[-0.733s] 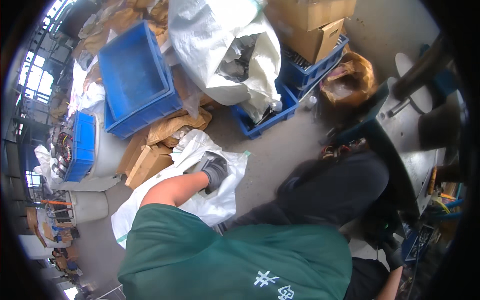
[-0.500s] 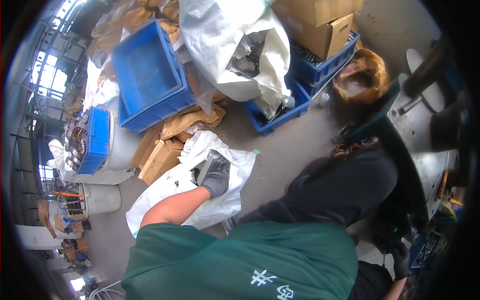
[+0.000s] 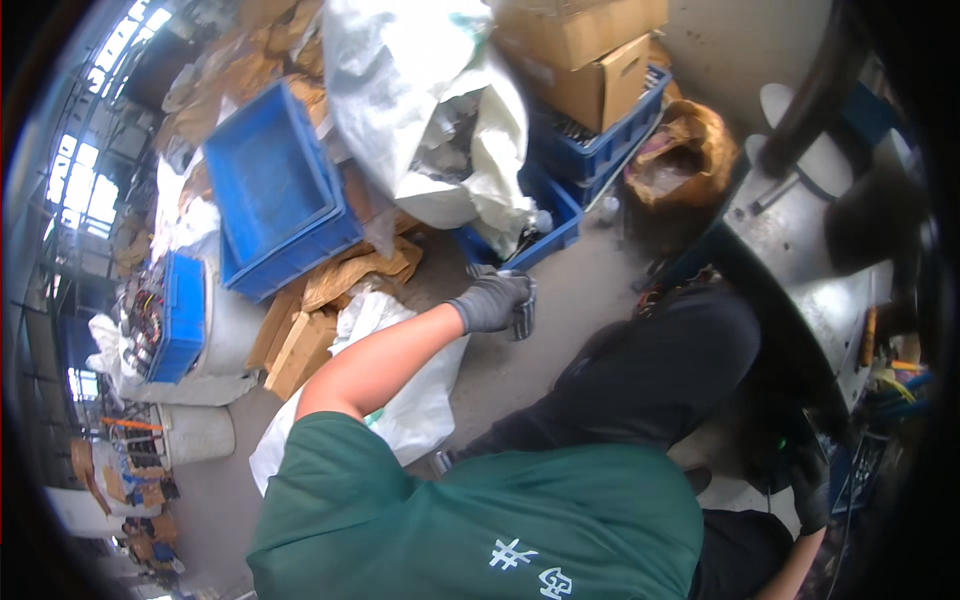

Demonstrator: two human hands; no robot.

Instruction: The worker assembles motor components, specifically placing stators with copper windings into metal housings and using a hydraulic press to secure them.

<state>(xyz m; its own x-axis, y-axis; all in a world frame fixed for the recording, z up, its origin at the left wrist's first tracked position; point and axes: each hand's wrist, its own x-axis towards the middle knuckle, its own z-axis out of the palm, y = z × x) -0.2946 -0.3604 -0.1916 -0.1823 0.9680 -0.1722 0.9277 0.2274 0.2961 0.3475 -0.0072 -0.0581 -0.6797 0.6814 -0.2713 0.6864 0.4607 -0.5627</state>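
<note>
In a grey work glove, my left hand [image 3: 488,303] is raised off the floor and closed around a grey, ribbed metal part [image 3: 523,312]. The part's far side is hidden by my fingers. Below my left forearm lies a white woven sack [image 3: 425,405], its mouth partly covered by the arm. My right hand [image 3: 812,497], in a dark glove, hangs low at the right side, near the dark shade under the machine. Its fingers blend into the dark there, so their grip does not show.
Blue crates [image 3: 268,165] are stacked at the back left, beside cardboard pieces [image 3: 303,350]. A large white sack [image 3: 405,95] leans over a low blue bin [image 3: 555,238]. A brown paper bag [image 3: 695,160] stands behind the metal machine table [image 3: 775,215] on the right.
My left hand has come out of the white sack, moving right and up with the ribbed metal part. The whole view has shifted slightly; my right hand remains low at the right.
</note>
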